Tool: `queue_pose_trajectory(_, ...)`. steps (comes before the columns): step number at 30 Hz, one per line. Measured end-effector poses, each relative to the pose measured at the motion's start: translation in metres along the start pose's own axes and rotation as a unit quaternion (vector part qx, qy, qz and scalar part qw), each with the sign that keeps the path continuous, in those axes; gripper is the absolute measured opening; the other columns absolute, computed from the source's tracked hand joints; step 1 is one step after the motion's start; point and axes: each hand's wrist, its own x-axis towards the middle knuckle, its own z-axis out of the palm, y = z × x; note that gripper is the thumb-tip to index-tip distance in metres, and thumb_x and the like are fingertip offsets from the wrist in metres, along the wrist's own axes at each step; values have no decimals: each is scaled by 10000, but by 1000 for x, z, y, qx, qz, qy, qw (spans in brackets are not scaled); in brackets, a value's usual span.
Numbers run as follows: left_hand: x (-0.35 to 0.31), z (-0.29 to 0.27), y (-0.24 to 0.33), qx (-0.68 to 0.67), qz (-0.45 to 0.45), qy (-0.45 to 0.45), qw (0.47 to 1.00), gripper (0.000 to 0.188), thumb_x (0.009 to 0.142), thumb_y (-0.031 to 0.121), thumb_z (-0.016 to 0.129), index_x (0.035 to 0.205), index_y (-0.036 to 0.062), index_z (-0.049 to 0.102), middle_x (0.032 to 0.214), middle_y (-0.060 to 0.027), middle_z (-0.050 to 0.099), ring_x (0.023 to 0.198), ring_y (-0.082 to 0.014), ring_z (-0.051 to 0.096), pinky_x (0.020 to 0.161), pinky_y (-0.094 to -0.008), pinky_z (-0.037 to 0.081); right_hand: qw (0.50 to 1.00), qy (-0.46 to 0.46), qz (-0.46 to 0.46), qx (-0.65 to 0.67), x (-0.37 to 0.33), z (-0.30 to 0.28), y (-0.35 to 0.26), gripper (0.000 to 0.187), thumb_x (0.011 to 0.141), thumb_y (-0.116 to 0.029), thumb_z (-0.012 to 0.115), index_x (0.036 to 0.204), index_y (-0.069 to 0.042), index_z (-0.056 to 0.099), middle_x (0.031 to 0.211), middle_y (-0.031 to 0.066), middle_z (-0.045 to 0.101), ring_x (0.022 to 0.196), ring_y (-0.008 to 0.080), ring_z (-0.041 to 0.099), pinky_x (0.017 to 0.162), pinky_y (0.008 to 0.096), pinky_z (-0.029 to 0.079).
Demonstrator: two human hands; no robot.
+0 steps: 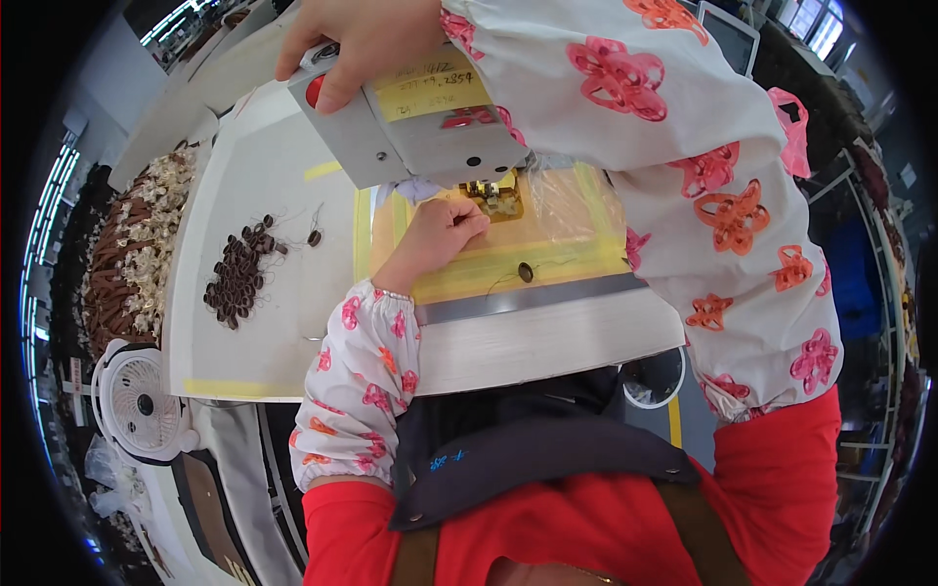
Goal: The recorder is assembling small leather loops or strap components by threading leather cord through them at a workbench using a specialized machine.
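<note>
1. Evidently, a sewing machine [445,146], grey-white and boxy, is set on the worktable [293,352]; a yellow paper is fixed to its housing.
2. Right hand [366,49]: laid over the far-left end of the housing, thumb and forefinger parted around its corner, beside a red button [315,91]. Whether a firm grip is taken cannot be made out.
3. Left hand [440,234]: placed low before the brass-coloured fittings [501,203] under the housing, fingers curled and tips bunched. Whether anything is pinched between them is hidden.
4. Single brown disc [526,272]: found on the yellow-taped plate [459,281], right of the left hand and near the front metal strip [532,299]; fine threads are trailed from it.
5. Pile of brown discs [237,272]: heaped on the table's left part, threads tangled; one stray disc [314,237] is set apart to the right.
6. Handling, as judged: discs light, firm and probably smooth, best taken by the rim; threads soft and easily snagged. The machine is judged heavy and rigid.
7. Edges and room: passage is left between pile and plate. Under the housing, space is tight. On the right, reach is narrowed by the floral sleeve [733,215] and a clear plastic sheet [581,210]; at the front, the board edge [547,344] is met.
</note>
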Motion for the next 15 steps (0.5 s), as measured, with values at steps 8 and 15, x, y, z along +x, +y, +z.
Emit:
queue_pose_trajectory(8,-7,-2,-3,-39,-41,13,998,174,825,147,535,799,-22,563,661,-50,569,591,-102,484,559,-249,399,969,224,-102,-16,-13,31,-6,286,684,-206,619,920,-44,622,908,129,611,853,279,592,720,353,479)
queue_pose_trajectory(15,-5,20,-1,-24,99,99,990,132,815,104,520,764,-16,541,659,-109,579,585,-203,530,554,-288,408,964,257,-46,56,-155,89,0,123,711,-49,648,830,-36,618,687,82,586,581,248,558,522,278,442)
